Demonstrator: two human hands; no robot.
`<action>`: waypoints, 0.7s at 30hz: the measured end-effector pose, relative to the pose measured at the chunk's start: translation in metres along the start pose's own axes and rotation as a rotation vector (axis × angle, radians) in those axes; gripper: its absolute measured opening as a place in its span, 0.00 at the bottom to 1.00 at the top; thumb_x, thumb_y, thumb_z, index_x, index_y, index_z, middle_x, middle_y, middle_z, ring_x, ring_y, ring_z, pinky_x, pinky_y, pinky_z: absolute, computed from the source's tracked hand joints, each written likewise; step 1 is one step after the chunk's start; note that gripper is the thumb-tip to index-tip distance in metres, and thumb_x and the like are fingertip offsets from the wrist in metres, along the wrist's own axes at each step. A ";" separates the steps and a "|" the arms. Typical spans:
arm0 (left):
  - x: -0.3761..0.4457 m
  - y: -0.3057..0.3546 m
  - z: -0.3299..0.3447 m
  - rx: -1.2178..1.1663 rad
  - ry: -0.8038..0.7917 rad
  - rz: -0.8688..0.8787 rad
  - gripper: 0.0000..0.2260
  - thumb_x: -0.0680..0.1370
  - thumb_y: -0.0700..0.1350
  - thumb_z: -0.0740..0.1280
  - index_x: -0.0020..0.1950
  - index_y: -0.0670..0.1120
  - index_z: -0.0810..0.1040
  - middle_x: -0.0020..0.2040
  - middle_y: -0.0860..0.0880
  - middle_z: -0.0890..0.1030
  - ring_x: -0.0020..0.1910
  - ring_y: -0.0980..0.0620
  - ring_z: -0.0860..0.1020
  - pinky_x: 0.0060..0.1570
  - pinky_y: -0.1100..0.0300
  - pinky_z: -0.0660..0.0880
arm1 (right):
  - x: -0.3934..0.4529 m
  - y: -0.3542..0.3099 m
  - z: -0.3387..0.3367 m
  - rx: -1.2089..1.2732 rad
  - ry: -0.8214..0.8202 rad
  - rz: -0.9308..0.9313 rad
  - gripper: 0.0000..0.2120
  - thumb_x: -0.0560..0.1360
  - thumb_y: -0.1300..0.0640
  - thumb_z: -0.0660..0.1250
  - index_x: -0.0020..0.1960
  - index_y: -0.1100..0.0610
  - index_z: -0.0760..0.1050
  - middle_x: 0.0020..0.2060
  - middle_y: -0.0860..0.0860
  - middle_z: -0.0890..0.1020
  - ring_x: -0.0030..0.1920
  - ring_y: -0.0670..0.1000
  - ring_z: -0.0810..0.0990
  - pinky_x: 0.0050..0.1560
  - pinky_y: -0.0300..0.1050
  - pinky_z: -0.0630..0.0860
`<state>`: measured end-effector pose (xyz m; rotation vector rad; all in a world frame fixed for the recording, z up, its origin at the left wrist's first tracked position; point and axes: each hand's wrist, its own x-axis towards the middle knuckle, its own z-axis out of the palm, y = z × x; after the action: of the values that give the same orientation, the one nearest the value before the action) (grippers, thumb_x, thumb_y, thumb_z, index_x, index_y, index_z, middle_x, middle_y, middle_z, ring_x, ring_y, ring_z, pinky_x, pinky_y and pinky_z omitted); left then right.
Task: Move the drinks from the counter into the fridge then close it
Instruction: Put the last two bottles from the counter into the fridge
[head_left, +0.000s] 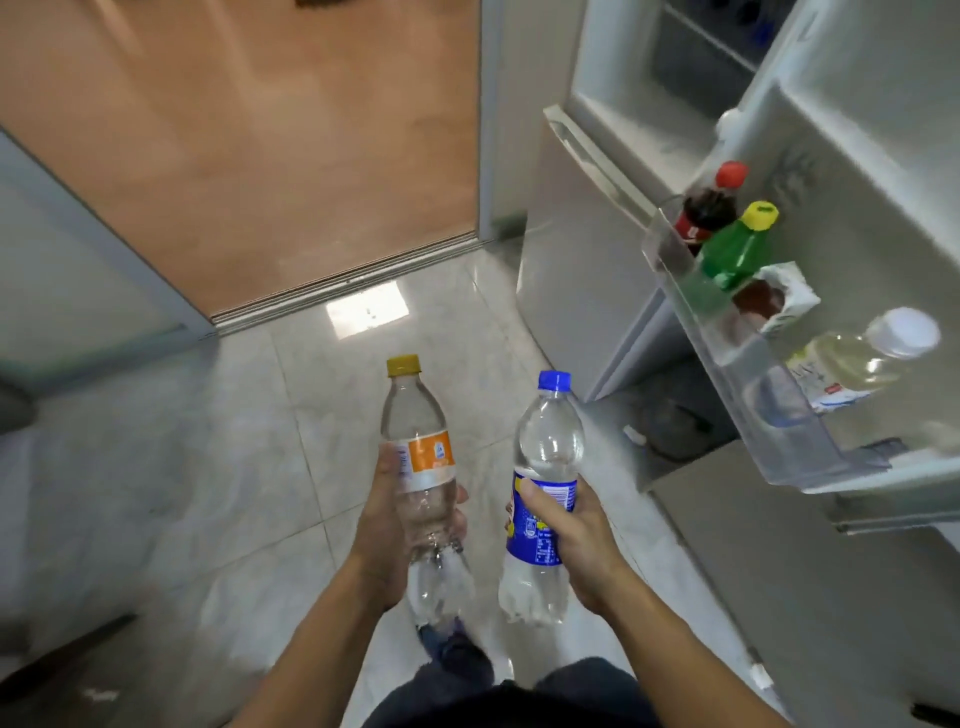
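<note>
— Nearest to the lens, what do the two hands carry?

— Both are wrapped round drinks. Left hand (387, 525) grips a clear bottle with an orange label (422, 470) and a yellow-orange cap, fingers curled round its waist. Right hand (569, 535) grips a clear bottle with a blue label (543, 493) and a blue cap, thumb across the label and fingers behind it.

— How are the bottles held?

— Roughly upright, caps leaning away from the person, side by side but apart, above the pale tiled floor (234, 493).

— And the fridge?

— Open, on the right. Its door shelf (727, 374) is a clear plastic bin, well apart from the two held bottles. In it stand a dark cola bottle (709, 210) with a red cap, just beside it a green bottle (735, 254) with a yellow cap, then an opened carton (784, 301), then a pale yellowish bottle (852, 358) with a white cap.

— Anything farther out?

— The fridge's lower door (576, 249) is shut under the open compartment. Beyond the tiles, past a metal threshold strip, lies an orange-brown floor (249, 130). Dark trousers (467, 686) show at the bottom edge.
</note>
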<state>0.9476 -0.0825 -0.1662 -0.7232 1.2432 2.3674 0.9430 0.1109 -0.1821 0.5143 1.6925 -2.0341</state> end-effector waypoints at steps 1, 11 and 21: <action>0.006 0.013 -0.006 0.032 0.022 0.014 0.32 0.73 0.70 0.57 0.49 0.41 0.78 0.35 0.42 0.80 0.26 0.49 0.76 0.32 0.58 0.75 | 0.010 -0.006 0.012 -0.016 -0.010 -0.006 0.29 0.64 0.46 0.77 0.58 0.61 0.77 0.43 0.58 0.84 0.43 0.57 0.83 0.47 0.53 0.81; 0.099 0.098 -0.013 0.201 0.127 0.027 0.35 0.71 0.73 0.58 0.54 0.42 0.78 0.42 0.40 0.82 0.35 0.46 0.80 0.37 0.52 0.79 | 0.127 -0.061 0.071 0.001 0.019 0.028 0.40 0.61 0.30 0.67 0.60 0.59 0.76 0.49 0.61 0.85 0.45 0.56 0.85 0.43 0.47 0.82; 0.253 0.213 0.059 0.388 0.233 0.058 0.34 0.64 0.72 0.55 0.56 0.48 0.77 0.45 0.42 0.84 0.40 0.47 0.84 0.32 0.59 0.80 | 0.292 -0.175 0.073 0.085 0.045 -0.058 0.32 0.63 0.32 0.67 0.55 0.55 0.79 0.41 0.54 0.86 0.39 0.52 0.86 0.37 0.44 0.81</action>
<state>0.6149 -0.1272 -0.1506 -0.8568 1.7769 2.0317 0.6025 0.0373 -0.1847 0.5485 1.6707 -2.1582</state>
